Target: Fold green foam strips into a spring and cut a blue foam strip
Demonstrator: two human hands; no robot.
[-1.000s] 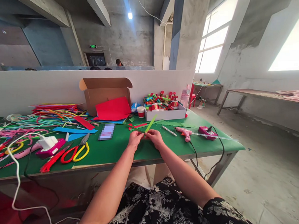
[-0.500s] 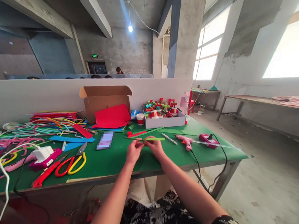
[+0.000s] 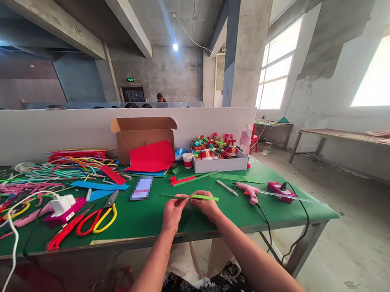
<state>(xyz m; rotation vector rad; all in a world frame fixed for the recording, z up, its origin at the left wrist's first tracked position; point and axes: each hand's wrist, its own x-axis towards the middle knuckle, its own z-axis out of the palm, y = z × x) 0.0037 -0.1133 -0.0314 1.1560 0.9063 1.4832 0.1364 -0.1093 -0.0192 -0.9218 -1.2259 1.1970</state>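
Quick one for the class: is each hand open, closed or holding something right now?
Left hand: closed, fingertips pinching green strip material.
Right hand: closed, also holding green strip material, close beside the left hand.

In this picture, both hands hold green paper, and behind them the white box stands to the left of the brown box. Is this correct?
Not quite: the head view shows the white box to the right of the brown box. Left hand and right hand do hold green paper.
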